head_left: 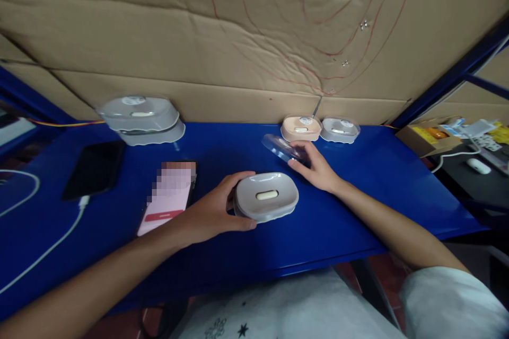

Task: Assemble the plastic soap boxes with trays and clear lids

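Observation:
A grey oval container [277, 204] with a cream-coloured bar in the slot on its top sits near the middle of the blue table. My left hand [222, 204] grips its left side, thumb at the front and fingers at the back. Behind it and to the right, my right hand [314, 167] holds a clear plastic lid [280, 147] by its right end, between thumb and fingers. The lid is apart from the grey container and slightly tilted. The tips of some right-hand fingers are hidden by the lid.
The blue table [246, 251] holds stacked grey containers [145, 121] at back left. A peach container [301, 128] and another grey container [340, 130] stand at back right. A lit phone [170, 196] and a black phone [94, 169] lie left. Cardboard [139, 37] rises behind.

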`<state>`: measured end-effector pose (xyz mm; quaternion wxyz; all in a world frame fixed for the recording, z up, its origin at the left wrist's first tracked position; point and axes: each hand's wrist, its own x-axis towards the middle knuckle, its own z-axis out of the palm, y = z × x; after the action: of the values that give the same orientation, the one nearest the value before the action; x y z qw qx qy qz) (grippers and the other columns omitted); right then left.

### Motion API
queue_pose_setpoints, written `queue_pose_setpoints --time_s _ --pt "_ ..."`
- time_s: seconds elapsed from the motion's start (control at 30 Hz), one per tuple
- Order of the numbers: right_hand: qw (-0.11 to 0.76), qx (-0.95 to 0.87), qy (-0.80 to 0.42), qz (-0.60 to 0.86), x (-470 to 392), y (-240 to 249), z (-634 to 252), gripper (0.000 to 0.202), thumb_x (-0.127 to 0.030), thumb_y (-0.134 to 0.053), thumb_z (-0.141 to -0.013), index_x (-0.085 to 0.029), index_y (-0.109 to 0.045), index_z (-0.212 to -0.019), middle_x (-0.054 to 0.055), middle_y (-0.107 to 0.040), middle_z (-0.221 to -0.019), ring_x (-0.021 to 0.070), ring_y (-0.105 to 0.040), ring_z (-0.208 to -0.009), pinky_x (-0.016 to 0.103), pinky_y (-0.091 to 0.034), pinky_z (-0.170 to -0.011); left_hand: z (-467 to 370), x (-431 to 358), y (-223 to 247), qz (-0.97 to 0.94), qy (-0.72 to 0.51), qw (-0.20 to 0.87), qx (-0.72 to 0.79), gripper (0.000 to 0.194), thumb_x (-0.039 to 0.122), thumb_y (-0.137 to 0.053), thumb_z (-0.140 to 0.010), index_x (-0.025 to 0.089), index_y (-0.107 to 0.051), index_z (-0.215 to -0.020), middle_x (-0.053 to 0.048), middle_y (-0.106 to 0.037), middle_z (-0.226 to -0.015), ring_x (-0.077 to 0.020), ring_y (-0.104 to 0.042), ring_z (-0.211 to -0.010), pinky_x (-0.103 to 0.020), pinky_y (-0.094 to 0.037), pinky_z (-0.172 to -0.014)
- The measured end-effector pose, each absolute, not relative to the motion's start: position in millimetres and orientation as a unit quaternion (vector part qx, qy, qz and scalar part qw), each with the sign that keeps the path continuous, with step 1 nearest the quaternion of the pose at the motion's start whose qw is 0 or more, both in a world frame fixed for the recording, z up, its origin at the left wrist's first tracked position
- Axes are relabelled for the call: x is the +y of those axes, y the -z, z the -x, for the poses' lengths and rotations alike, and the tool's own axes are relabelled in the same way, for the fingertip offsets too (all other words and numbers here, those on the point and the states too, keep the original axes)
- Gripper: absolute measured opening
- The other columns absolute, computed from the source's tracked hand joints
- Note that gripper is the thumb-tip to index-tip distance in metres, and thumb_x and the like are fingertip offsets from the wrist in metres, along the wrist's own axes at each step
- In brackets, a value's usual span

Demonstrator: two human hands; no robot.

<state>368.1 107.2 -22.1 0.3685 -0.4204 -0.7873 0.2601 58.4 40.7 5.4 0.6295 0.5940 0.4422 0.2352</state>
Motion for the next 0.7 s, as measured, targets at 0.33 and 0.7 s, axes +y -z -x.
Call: queue_pose_setpoints --time_s 0.33,0.7 --pt "0.305 -0.88 -0.281 0.23 80 12 -355 0.062 -0.04 -0.064 -0.103 -0.028 -0.041 -0.159 0.016 -0.044 -0.163 0.0309 -0.04 -0.156 0.056 -0.038 -0.128 -62 51 -15 -0.477 -0.281 0.694 0.46 0.11 0.022 -0.099 -0.058 0.024 -0.046 -0.154 -0.013 -0.063 -0.153 -0.0383 -0.053 -0.147 -0.055 -0.042 -0.123" --pt "0.294 -0.897 -0.267 0.194 78 12 -355 0.069 -0.024 -0.065 -0.091 -0.025 -0.043 -0.156 0.017 -0.048 -0.159 0.0317 -0.044 -0.153 0.055 -0.042 -0.124 -63 47 -9 -0.466 -0.3 0.709 0.436 0.112 0.015 -0.098 -0.057 0.027 -0.046 -0.155 -0.014 -0.059 -0.157 -0.0385 -0.057 -0.143 -0.048 -0.056 -0.106"
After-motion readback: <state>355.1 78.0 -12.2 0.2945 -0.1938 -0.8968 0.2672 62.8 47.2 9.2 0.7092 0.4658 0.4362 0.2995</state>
